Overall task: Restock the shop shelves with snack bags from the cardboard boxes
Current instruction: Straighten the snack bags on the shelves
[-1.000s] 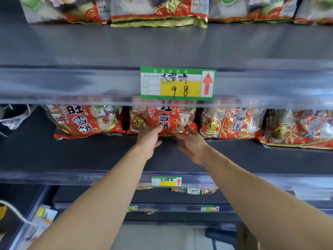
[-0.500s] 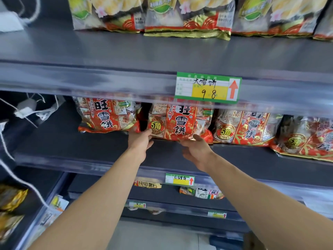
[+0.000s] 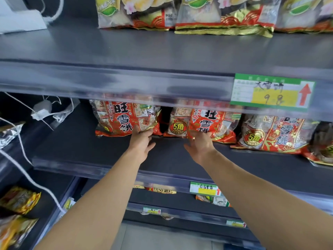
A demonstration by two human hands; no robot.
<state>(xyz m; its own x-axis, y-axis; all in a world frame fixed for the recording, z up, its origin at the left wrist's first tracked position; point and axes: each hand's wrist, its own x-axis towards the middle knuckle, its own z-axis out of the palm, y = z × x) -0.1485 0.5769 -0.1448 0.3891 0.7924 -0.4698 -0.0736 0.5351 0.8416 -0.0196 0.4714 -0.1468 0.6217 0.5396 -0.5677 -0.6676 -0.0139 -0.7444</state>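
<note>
Red snack bags stand in a row at the back of the dark middle shelf (image 3: 86,148). My left hand (image 3: 142,144) reaches in with straight fingers and touches the lower right corner of the leftmost red bag (image 3: 122,118). My right hand (image 3: 200,145) lies with spread fingers against the bottom edge of the second red bag (image 3: 203,121). A narrow gap separates these two bags. A third red bag (image 3: 270,134) stands to the right, apart from both hands. No cardboard box is in view.
Green and yellow snack bags (image 3: 223,15) line the shelf above. Its front rail carries a price tag (image 3: 272,92). White cords and a plug (image 3: 45,110) hang at the left. Yellow bags (image 3: 18,199) lie at the lower left. Lower shelves hold a few packets.
My left hand has shifted from the second red bag to the leftmost one. My right hand stays at the second bag's bottom edge. The view has swung left and closer.
</note>
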